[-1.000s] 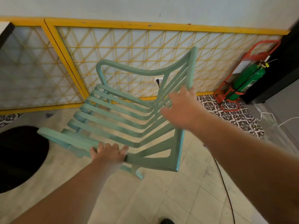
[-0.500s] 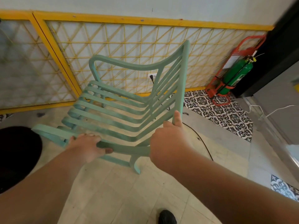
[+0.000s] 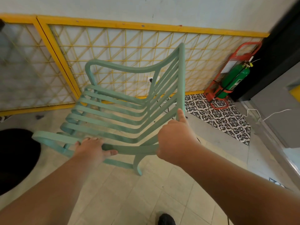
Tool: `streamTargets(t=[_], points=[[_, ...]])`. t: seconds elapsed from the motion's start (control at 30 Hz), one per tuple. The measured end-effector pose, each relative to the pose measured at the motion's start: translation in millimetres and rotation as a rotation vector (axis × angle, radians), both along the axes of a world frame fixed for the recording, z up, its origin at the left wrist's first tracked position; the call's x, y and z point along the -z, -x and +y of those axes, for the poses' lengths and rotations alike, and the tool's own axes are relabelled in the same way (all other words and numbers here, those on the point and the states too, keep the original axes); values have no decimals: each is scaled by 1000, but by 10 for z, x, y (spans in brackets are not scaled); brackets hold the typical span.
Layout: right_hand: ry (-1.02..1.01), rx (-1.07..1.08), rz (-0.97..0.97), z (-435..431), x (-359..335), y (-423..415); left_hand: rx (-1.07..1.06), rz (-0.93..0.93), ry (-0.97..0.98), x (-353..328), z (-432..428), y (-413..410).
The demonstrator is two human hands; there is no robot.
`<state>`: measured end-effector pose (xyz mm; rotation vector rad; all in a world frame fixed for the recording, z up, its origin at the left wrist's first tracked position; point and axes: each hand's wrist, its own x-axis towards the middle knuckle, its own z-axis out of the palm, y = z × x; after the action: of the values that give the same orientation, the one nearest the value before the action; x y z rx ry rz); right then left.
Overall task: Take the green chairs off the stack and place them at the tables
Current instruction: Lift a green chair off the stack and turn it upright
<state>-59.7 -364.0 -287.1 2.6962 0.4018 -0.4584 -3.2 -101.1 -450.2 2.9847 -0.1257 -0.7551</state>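
Mint-green slatted plastic, by the look of it, so we judge the chair (image 3: pixel 134 149) light and stiff enough to carry by its frame. We hold it tilted in front of the yellow lattice panel (image 3: pixel 113 24), our left hand (image 3: pixel 93 149) with fingers (image 3: pixel 90 140) wrapped round the seat's side rail and our right hand (image 3: pixel 176 142) clasped on the rear upright, thumb laid along it. Those solid bars seem the right holds, not the thin slats
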Motion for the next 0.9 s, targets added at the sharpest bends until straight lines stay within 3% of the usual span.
streamTargets(t=[0.73, 0.83, 0.9], points=[[51, -207, -47, -570, 51, -620, -228, -59, -18, 182, -514, 298], [-78, -191, -81, -604, 58, -624, -198, -82, -44, 180, -480, 303], [-325, -101, -142, -655, 70, -601, -160, -73, -68, 195, -426, 301]])
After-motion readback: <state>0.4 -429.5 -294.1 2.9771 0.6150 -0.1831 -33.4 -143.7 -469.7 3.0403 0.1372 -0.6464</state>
